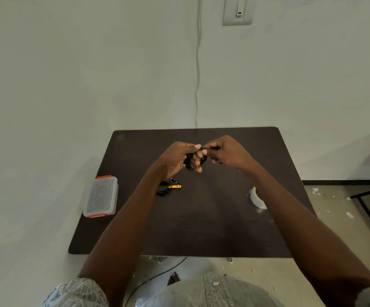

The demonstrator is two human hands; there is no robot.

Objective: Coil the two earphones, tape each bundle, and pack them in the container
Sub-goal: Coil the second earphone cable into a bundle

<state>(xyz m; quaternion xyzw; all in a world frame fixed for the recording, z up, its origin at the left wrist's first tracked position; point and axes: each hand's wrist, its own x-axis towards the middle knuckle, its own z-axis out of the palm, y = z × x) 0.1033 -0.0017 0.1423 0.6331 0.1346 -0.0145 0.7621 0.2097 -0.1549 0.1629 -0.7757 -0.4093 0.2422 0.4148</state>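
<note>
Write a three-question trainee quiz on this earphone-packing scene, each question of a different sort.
1. True or false: the clear plastic container with red clips is open.
2. Which hand holds the black earphone coil: A left hand, B right hand?
3. What colour band binds the finished black bundle on the dark table?

Key: 1 false; 2 A, the right pinches its loose end; 3 yellow.
</note>
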